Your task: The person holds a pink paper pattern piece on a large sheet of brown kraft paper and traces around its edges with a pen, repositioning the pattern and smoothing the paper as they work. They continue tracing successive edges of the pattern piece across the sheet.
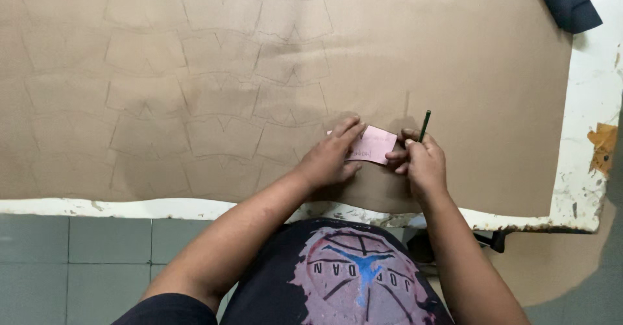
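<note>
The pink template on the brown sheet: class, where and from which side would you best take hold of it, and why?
Probably by its right end, coming from the right. The pink template lies flat on the brown sheet, the left hand pressing down its left part. The right hand, holding a pencil, is at that free end, where an edge can be pinched.

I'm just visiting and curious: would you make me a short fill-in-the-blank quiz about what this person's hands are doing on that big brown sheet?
1. The left hand presses a small ____ card flat on the brown sheet.
2. The right hand holds a thin dark ____ beside the card.
3. The sheet's left part is covered with rows of traced ____.
4. A folded dark cloth lies at the table's top ____ corner.

Missing words: pink; pencil; outlines; right
</note>
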The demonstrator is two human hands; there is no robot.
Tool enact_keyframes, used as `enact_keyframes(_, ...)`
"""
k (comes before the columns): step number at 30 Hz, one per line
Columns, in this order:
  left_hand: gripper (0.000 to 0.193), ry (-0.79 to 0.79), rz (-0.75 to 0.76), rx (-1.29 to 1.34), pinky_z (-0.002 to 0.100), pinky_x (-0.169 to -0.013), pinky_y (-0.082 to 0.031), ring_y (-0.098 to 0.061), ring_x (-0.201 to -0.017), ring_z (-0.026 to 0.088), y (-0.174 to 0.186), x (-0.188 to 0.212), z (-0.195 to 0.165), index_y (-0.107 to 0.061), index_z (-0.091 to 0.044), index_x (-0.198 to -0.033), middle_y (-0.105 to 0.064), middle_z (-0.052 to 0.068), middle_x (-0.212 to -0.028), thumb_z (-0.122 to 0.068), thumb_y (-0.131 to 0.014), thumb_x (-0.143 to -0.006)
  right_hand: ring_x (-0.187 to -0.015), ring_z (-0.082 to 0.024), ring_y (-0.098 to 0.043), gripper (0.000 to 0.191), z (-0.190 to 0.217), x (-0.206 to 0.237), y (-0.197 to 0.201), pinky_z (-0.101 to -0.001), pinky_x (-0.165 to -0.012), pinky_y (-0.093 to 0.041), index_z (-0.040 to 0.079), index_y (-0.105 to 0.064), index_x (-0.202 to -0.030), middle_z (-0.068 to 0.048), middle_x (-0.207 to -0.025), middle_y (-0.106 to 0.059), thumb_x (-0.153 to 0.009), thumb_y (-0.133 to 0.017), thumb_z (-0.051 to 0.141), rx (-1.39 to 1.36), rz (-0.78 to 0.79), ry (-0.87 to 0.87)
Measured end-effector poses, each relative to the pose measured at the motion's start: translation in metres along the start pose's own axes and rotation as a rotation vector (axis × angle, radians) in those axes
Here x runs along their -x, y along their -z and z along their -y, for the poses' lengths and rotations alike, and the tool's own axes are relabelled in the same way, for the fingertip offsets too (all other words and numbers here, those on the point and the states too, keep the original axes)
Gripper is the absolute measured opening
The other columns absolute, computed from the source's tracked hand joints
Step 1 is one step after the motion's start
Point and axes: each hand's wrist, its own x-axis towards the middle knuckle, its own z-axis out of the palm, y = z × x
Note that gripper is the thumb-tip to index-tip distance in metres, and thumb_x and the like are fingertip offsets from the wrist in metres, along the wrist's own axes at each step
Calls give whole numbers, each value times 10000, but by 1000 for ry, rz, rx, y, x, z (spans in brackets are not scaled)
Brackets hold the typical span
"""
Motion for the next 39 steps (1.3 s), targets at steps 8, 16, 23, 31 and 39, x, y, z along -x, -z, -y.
enact_keyframes(8,939,37,90,-259,441,-985,-529,-591,-1250,353,-2,16,-33,-291,-171,-1605,-436,121,-1552,-208,-777,-802,-608,-129,-647,246,-7,28,15,-221,-418,-422,-15,-605,-1212,-97,-816,-680,-1032,-520,129,-352,254,-92)
enact_keyframes(16,805,-9,-118,880,347,-1128,-441,-542,-1338,172,-18,11,-21,-314,-23,-1542,-539,117,-1464,-103,-767,-881,-592,-83,-614,258,-14,12,2,-201,-416,-400,64,-592,-1169,-39,-836,-685,-943,-698,131,-211,300,-128)
enact_keyframes(23,641,401,-412,54,383,-1082,-457,-582,-1217,246,23,-7,10,-494,-108,-1480,-590,82,-1381,-228,-742,-900,-663,-79,-653,260,38,-48,0,-214,-488,-467,49,-584,-1104,-26,-864,-697,-907,-747,88,87,59,125)
enact_keyframes(31,310,278,-402,-281,603,-1194,-94,-198,-1517,302,55,-26,31,-769,-299,-1178,-384,59,-1591,-259,-759,-871,-701,-93,-660,229,50,-63,-21,-250,-623,-551,6,-650,-1035,-47,-847,-697,-889,-797,103,315,102,314)
enact_keyframes(39,265,296,-427,-300,574,-1233,-95,-234,-1552,273,52,-23,30,-787,-303,-1155,-420,21,-1608,-262,-738,-898,-669,-92,-629,256,57,-56,-29,-261,-575,-532,8,-670,-1020,-33,-824,-686,-865,-817,149,432,71,312)
